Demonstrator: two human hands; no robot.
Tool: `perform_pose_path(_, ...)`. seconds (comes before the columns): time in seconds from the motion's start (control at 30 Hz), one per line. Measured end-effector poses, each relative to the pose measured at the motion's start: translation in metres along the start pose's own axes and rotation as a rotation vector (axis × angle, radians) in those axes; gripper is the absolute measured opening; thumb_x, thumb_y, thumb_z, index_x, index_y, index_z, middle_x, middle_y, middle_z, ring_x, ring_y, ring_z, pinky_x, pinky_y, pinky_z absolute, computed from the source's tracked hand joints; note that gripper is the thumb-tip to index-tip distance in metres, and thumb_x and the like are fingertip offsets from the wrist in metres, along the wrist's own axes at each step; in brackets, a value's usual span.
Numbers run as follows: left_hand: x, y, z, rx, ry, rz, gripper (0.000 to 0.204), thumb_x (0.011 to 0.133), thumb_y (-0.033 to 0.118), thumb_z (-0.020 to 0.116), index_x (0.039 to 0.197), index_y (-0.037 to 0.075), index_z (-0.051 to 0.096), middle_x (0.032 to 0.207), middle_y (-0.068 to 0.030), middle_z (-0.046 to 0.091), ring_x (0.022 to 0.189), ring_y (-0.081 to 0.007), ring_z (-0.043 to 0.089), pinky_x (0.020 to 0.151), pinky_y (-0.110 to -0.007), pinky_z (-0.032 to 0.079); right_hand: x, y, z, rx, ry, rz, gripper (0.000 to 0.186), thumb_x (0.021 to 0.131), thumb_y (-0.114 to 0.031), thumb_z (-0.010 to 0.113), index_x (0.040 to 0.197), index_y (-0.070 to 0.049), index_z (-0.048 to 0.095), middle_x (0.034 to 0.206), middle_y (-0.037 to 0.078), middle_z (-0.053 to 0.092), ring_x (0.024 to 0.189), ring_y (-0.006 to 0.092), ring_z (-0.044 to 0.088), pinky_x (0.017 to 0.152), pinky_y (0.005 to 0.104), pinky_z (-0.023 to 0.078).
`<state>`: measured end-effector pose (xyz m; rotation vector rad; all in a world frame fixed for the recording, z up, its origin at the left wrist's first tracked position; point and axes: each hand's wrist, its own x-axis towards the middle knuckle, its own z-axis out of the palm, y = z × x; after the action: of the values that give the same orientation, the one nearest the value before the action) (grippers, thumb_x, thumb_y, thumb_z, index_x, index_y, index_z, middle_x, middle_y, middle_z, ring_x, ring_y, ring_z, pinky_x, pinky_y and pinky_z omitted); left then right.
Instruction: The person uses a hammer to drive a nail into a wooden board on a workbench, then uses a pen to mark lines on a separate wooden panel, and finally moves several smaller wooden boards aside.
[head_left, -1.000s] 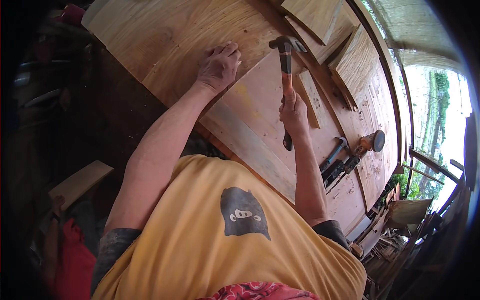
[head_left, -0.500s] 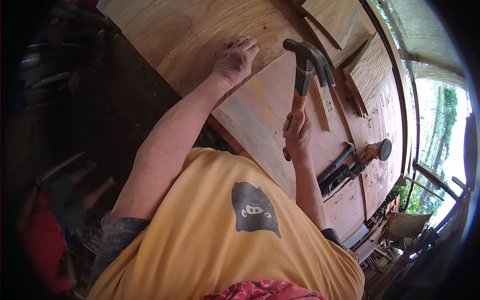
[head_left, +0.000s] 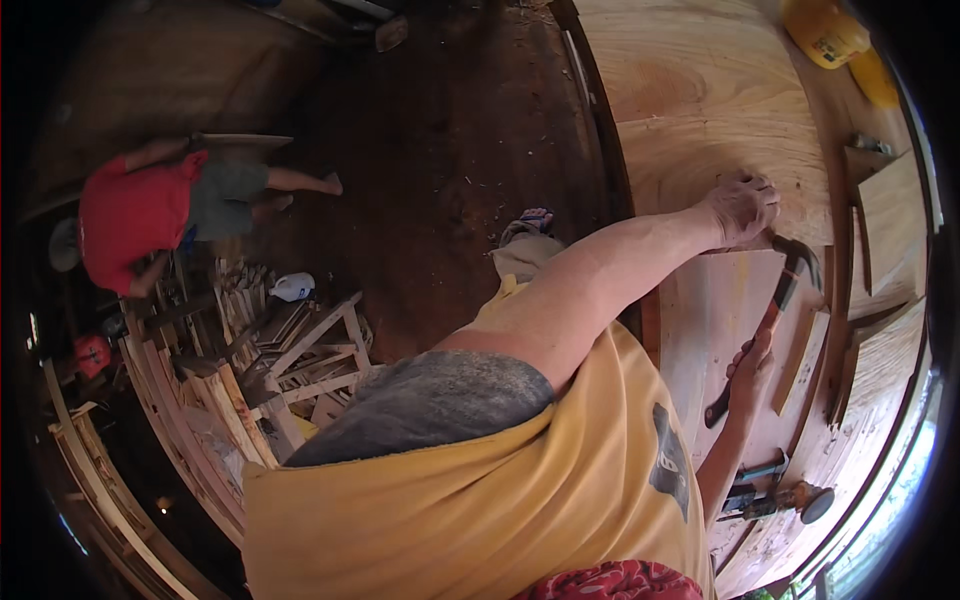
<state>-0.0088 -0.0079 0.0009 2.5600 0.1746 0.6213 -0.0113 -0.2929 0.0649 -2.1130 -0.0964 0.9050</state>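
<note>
My left hand (head_left: 745, 208) rests on the grained wooden panel (head_left: 700, 85), its fingers bent and drawn together at the panel's near edge. Whatever the fingertips pinch, if anything, is hidden. In my right hand (head_left: 750, 370) is the handle of a claw hammer (head_left: 776, 312), dark at both ends with an orange-brown middle. The hammer's head is down close beside my left hand, over the seam where the grained panel meets a paler plywood sheet (head_left: 715, 300).
Wood offcuts (head_left: 892, 225) lie right of the hammer, and a second hammer with a blue handle (head_left: 765, 469) and a power tool (head_left: 790, 500) nearer me. Yellow containers (head_left: 825, 32) stand far right. Left are scrap wood (head_left: 300, 345) and a person in red (head_left: 140, 220).
The view has swung left, bringing the floor, scrap wood and other person further in. The hammer, raised before, has come down with its head beside my left hand.
</note>
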Motion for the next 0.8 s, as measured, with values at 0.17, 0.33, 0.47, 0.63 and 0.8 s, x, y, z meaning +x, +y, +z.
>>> perform_pose_path(0.17,-0.004,-0.008,0.000,0.035,0.074,0.018,0.016,0.094,0.017,0.056,0.101,0.011,0.070,0.119,-0.0046,0.069,0.122,-0.0253,0.062,0.109,-0.045,0.042,-0.008,-0.041,0.003,0.297,0.158,-0.142,0.057,0.106,-0.065,0.048,0.098,-0.008,0.054,0.072,-0.001,0.047,0.056,0.0081,0.048,0.050,0.0223,0.041)
perform_pose_path(0.33,0.005,-0.002,0.006,0.032,0.085,0.018,0.017,0.095,0.018,0.056,0.105,0.011,0.069,0.121,-0.0063,0.069,0.124,-0.0257,0.061,0.110,-0.044,0.042,-0.014,-0.025,0.000,0.188,0.244,-0.310,0.050,0.109,-0.056,0.045,0.097,-0.008,0.054,0.072,-0.001,0.047,0.053,0.0079,0.046,0.046,0.0232,0.039)
perform_pose_path(0.47,0.013,0.004,0.032,-0.129,0.068,0.034,0.021,0.097,0.016,0.053,0.112,0.012,0.067,0.119,-0.0100,0.070,0.119,-0.0251,0.065,0.107,-0.044,0.046,-0.010,-0.011,-0.006,0.099,0.094,-0.064,0.050,0.109,-0.057,0.047,0.085,-0.014,0.052,0.059,-0.005,0.036,0.045,0.0059,0.036,0.041,0.0231,0.031)
perform_pose_path(0.63,-0.002,-0.020,0.001,0.000,0.088,0.057,0.038,0.090,0.002,0.056,0.128,0.010,0.058,0.112,-0.0121,0.070,0.110,-0.0316,0.070,0.089,-0.047,0.055,-0.023,-0.070,-0.003,0.124,0.172,-0.337,0.051,0.114,-0.050,0.039,0.094,-0.007,0.058,0.068,0.000,0.055,0.055,0.0088,0.053,0.050,0.0266,0.039)
perform_pose_path(0.8,-0.001,-0.008,0.006,0.031,0.046,0.023,0.069,0.087,-0.003,0.057,0.154,0.012,0.047,0.140,-0.0134,0.066,0.129,-0.0279,0.062,0.109,-0.046,0.042,-0.037,-0.029,0.004,0.007,0.281,-0.433,0.061,0.111,-0.056,0.039,0.094,-0.001,0.058,0.068,0.012,0.058,0.060,0.0224,0.060,0.056,0.0374,0.047)
